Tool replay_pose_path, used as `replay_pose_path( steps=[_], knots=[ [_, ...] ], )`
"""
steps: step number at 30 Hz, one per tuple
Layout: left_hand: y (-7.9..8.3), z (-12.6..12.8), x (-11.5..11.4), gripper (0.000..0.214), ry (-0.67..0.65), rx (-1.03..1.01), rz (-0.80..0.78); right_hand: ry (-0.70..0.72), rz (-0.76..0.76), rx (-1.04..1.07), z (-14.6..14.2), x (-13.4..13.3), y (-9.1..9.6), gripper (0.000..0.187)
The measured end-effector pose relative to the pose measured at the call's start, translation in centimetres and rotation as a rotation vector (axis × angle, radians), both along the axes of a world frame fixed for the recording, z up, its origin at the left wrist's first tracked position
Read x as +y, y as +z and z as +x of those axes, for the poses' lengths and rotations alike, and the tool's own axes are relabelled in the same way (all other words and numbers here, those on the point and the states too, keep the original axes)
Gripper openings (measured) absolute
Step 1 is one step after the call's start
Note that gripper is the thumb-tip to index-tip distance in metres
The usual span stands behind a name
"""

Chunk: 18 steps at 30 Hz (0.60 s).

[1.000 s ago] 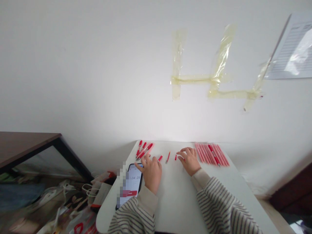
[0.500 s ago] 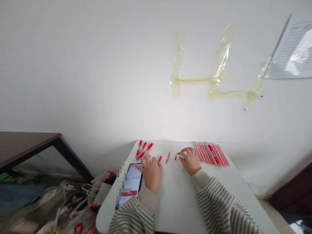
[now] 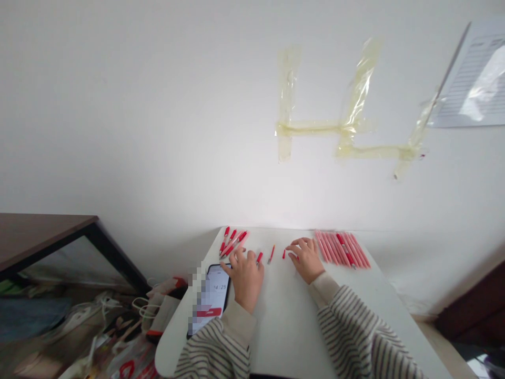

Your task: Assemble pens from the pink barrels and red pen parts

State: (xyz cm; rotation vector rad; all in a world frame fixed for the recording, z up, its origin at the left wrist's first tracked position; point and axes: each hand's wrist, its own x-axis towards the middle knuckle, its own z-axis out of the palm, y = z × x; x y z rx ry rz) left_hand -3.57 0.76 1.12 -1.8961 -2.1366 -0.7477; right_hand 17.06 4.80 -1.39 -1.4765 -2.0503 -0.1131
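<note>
My left hand (image 3: 248, 279) rests over the white table with its fingers spread, holding nothing that I can see. Its thumb side reaches over the edge of a phone (image 3: 218, 279) showing a timer. A red pen part (image 3: 259, 258) lies partly behind its fingers. My right hand (image 3: 307, 261) has curved fingers apart from the thumb, near a small red pen piece (image 3: 283, 253). Another red bit (image 3: 298, 258) shows at its fingers, partly hidden. Between the hands lies a short red pen part with a grey end (image 3: 271, 255).
Several red pens (image 3: 232, 242) lie loosely at the table's back left. A row of pink pens (image 3: 329, 247), with one red pen (image 3: 345, 250) across it, lies at the back right. Bags and cables (image 3: 158, 316) clutter the floor left of the table (image 3: 292, 337).
My left hand has shifted very slightly right, with its fingers a little changed in pose. My right hand and the pen parts look the same.
</note>
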Motion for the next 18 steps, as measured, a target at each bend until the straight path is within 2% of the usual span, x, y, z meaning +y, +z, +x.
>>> replay_pose_path(
  steps=[5, 10, 18],
  knots=[
    [0.4, 0.4, -0.2, 0.019, -0.078, -0.024, 0.021, 0.023, 0.009, -0.031, 0.0, 0.3, 0.0, 0.024],
    [0.7, 0.6, -0.3, 0.018, -0.094, -0.036, 0.008, 0.023, 0.015, -0.048, 0.0, 0.7, 0.1, 0.025],
    [0.2, 0.8, 0.1, 0.020, -0.149, -0.036, -0.018, 0.095, -0.062, -0.147, -0.5, 2.1, 1.8, 0.032]
  ],
)
